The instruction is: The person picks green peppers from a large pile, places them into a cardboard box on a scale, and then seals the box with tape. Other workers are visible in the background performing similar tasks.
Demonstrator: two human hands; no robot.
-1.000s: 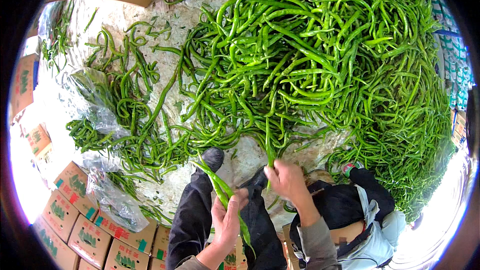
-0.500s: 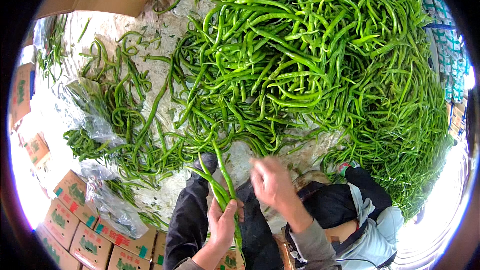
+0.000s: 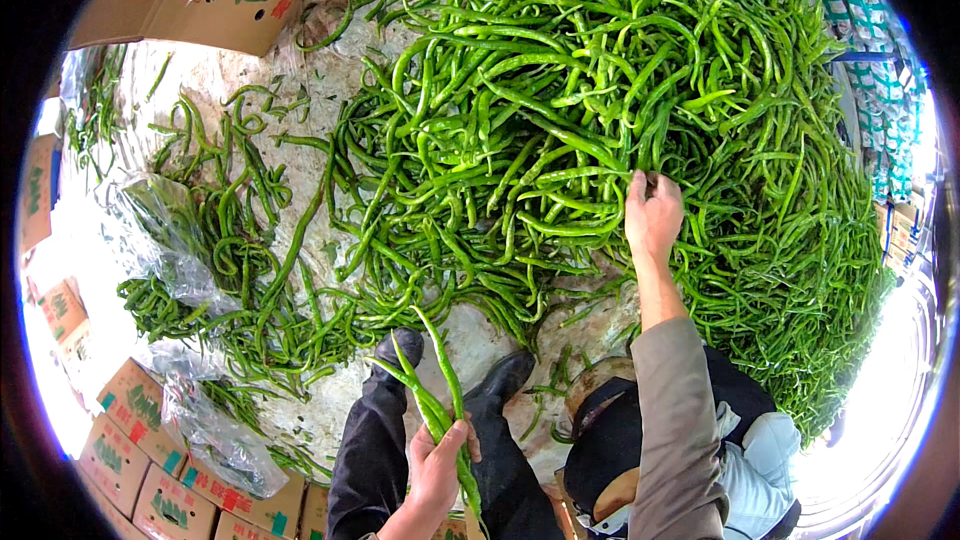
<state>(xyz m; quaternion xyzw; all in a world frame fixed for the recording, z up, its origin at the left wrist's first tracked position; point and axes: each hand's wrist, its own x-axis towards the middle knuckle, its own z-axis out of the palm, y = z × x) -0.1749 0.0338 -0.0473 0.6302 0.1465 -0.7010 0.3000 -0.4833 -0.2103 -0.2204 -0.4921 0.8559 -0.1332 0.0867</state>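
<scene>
Farther up than in the earlier frame, the right hand point(image 3: 656, 215) touches the pile of green peppers point(image 3: 580, 90) near 3 o'clock, fingertips drawn together; whether they grip a pepper cannot be told. At 6 o'clock, the left hand point(image 3: 434, 472) is wrapped around at least 3 long peppers point(image 3: 432, 412), upper ends toward 11. Beyond, clear plastic point(image 3: 225, 440) overlaps printed cartons point(image 3: 175, 505) near 8; another person point(image 3: 755, 480) is near 4.
</scene>
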